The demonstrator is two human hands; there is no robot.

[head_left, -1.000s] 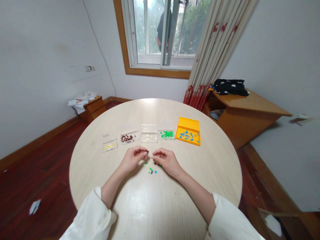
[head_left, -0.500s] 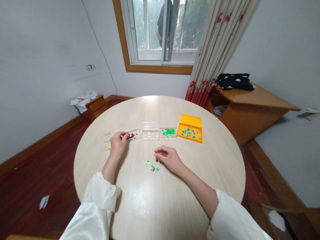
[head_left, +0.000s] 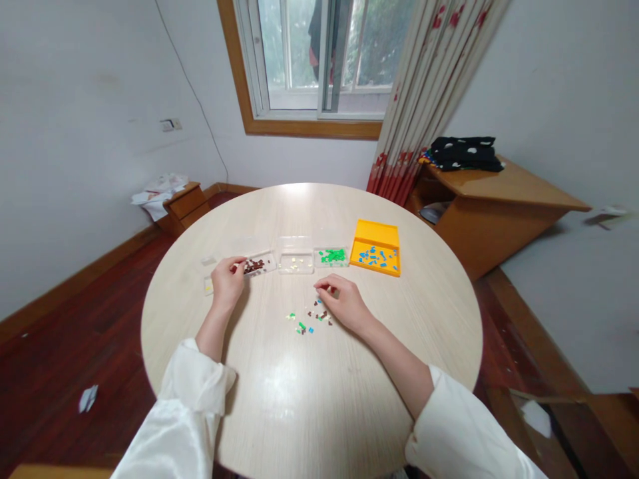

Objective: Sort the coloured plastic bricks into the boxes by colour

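Note:
My left hand (head_left: 228, 279) is at the left end of a clear box of small brown pieces (head_left: 254, 265), thumb and fingertips pinched together. Whether a piece is between them is too small to tell. Over the table's middle, my right hand (head_left: 344, 301) has its fingers closed in a pinch, and what they hold, if anything, cannot be made out. Just below and left of it lie loose brown pieces (head_left: 322, 315). Further left are loose green pieces (head_left: 302, 326), cream bits and a blue piece (head_left: 311, 330).
Right of the brown pieces stand a clear box with cream pieces (head_left: 296, 271), another with green pieces (head_left: 333, 255), and an open yellow case (head_left: 375, 267) holding blue pieces. A small box with yellow pieces (head_left: 208, 287) is partly behind my left hand. All rest on the round table (head_left: 279, 406).
My right hand has shifted slightly up and right relative to the loose pieces, uncovering several brown ones and a blue one. My left hand stays by the brown pieces. The whole view has shifted slightly.

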